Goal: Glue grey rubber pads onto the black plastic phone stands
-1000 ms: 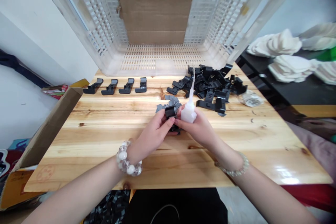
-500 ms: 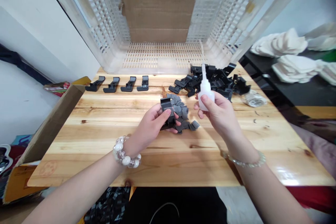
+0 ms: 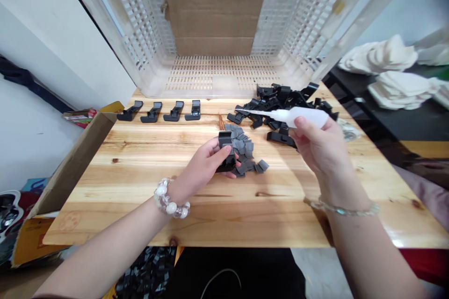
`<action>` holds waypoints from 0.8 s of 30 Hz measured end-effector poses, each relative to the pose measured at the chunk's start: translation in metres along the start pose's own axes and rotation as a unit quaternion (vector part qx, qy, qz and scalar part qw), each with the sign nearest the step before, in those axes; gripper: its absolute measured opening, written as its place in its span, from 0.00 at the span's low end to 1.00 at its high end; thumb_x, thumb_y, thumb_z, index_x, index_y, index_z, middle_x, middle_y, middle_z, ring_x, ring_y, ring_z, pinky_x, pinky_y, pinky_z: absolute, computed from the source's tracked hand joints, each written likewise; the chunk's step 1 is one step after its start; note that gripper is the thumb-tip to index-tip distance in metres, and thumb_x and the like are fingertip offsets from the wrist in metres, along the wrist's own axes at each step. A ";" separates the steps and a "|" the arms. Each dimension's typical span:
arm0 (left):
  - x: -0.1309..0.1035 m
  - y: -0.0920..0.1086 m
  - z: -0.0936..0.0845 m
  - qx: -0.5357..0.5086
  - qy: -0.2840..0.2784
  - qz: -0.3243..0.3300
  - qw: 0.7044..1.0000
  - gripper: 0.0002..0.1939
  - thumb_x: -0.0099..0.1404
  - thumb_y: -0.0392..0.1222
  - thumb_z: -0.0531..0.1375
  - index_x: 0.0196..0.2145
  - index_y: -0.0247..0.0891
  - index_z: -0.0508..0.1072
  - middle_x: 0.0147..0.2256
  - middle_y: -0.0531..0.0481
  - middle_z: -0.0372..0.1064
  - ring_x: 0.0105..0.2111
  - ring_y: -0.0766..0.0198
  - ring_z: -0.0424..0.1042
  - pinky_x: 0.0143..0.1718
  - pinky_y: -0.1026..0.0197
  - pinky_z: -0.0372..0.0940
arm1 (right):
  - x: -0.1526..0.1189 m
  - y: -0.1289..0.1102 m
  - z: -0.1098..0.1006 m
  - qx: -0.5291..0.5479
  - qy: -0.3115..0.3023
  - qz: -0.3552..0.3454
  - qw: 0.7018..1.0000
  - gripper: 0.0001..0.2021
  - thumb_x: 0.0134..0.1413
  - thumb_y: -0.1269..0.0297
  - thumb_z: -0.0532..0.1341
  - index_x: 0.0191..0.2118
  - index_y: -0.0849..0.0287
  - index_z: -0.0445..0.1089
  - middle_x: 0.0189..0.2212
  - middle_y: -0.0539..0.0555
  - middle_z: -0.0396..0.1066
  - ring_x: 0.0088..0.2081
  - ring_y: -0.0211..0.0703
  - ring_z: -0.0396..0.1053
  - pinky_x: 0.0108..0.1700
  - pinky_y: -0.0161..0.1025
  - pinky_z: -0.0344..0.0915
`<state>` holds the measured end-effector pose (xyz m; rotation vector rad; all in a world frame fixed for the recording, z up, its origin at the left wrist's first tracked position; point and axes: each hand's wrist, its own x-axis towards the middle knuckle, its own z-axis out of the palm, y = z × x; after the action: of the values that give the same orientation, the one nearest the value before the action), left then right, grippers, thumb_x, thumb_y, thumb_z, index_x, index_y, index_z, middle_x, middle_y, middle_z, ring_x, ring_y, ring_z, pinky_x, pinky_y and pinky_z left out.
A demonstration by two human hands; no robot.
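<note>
Between the thumb and fingers of my left hand (image 3: 212,156) is a black plastic bracket (image 3: 225,138), held above the table; my fingers cover part of it. My right hand (image 3: 317,142) grips a white squeeze bottle (image 3: 305,116), tipped on its side, its long thin nozzle pointing left. The nozzle tip is apart from the bracket, above and right of it. Small grey pads (image 3: 245,147) lie in a loose heap just behind and right of my left hand. Beyond my right hand is a pile of black brackets (image 3: 280,98). Several similar brackets (image 3: 173,111) stand in a row at the back left.
A white plastic crate (image 3: 154,86) lies on its side along the back of the wooden table (image 3: 140,168), with cardboard (image 3: 217,9) inside. A clear round container (image 3: 349,131) sits at the right, partly hidden. White cloth stacks (image 3: 396,86) rest on a dark table beyond.
The bottle has swung from upright to lying sideways, nozzle now pointing left, as my right hand moved right. My left hand still holds the bracket in nearly the same spot.
</note>
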<state>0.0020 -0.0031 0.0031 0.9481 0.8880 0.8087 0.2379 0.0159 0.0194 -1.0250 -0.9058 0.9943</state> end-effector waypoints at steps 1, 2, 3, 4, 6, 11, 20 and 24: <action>0.000 0.000 0.000 0.004 -0.005 -0.001 1.000 0.12 0.64 0.47 0.61 0.38 0.37 0.69 0.34 0.48 0.71 0.35 0.59 0.74 0.28 0.58 0.74 | 0.000 -0.001 -0.001 -0.002 0.004 -0.016 1.000 0.15 0.37 0.60 0.74 0.30 0.57 0.71 0.24 0.48 0.65 0.22 0.30 0.54 0.22 0.34 0.53; 0.000 -0.001 0.000 0.009 -0.008 -0.004 1.000 0.12 0.64 0.47 0.61 0.38 0.36 0.68 0.34 0.48 0.72 0.35 0.59 0.75 0.28 0.58 0.74 | -0.002 -0.001 -0.001 -0.004 0.011 -0.035 0.999 0.14 0.40 0.58 0.73 0.29 0.57 0.69 0.23 0.48 0.63 0.20 0.29 0.53 0.21 0.34 0.50; 0.001 -0.001 -0.001 0.015 -0.010 -0.007 1.000 0.12 0.64 0.47 0.61 0.38 0.36 0.68 0.34 0.48 0.72 0.35 0.59 0.75 0.28 0.57 0.74 | -0.003 -0.001 -0.001 -0.006 0.018 -0.052 0.998 0.13 0.44 0.57 0.71 0.29 0.56 0.67 0.22 0.48 0.62 0.19 0.30 0.52 0.20 0.34 0.48; 0.001 -0.001 -0.001 0.020 -0.012 -0.011 1.000 0.12 0.64 0.47 0.61 0.37 0.36 0.68 0.34 0.48 0.71 0.35 0.58 0.75 0.28 0.57 0.74 | -0.004 -0.002 -0.001 -0.006 0.027 -0.067 0.997 0.13 0.46 0.57 0.70 0.28 0.56 0.66 0.21 0.48 0.61 0.19 0.30 0.52 0.19 0.35 0.46; 0.001 -0.001 -0.001 0.028 -0.012 -0.022 0.999 0.12 0.64 0.47 0.61 0.37 0.36 0.68 0.34 0.47 0.71 0.35 0.58 0.75 0.28 0.56 0.74 | -0.007 -0.002 0.000 0.000 0.036 -0.085 0.996 0.13 0.46 0.59 0.70 0.28 0.56 0.64 0.21 0.47 0.60 0.18 0.31 0.51 0.18 0.35 0.43; 0.002 -0.001 -0.001 0.033 -0.027 -0.043 0.998 0.11 0.64 0.46 0.60 0.37 0.35 0.68 0.34 0.48 0.71 0.33 0.59 0.76 0.29 0.57 0.74 | -0.007 -0.002 0.000 0.018 -0.010 -0.105 0.994 0.13 0.42 0.64 0.71 0.25 0.56 0.64 0.17 0.45 0.57 0.15 0.31 0.49 0.16 0.34 0.39; 0.002 0.001 -0.001 0.008 -0.029 -0.041 0.999 0.11 0.64 0.45 0.60 0.38 0.35 0.67 0.33 0.48 0.72 0.34 0.60 0.75 0.29 0.59 0.73 | -0.006 -0.002 -0.006 -0.040 -0.033 -0.112 0.992 0.12 0.42 0.63 0.71 0.25 0.55 0.65 0.16 0.45 0.57 0.16 0.31 0.50 0.15 0.34 0.41; 0.002 0.000 -0.001 0.002 -0.031 -0.039 0.999 0.12 0.63 0.46 0.61 0.38 0.35 0.67 0.33 0.47 0.72 0.34 0.59 0.75 0.30 0.58 0.73 | -0.006 -0.001 -0.009 -0.049 -0.033 -0.109 0.992 0.13 0.42 0.62 0.71 0.26 0.55 0.65 0.17 0.45 0.57 0.16 0.31 0.50 0.15 0.35 0.42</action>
<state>0.0014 -0.0012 0.0026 0.9317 0.8669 0.7072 0.2451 0.0080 0.0169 -0.9562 -1.1052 0.8100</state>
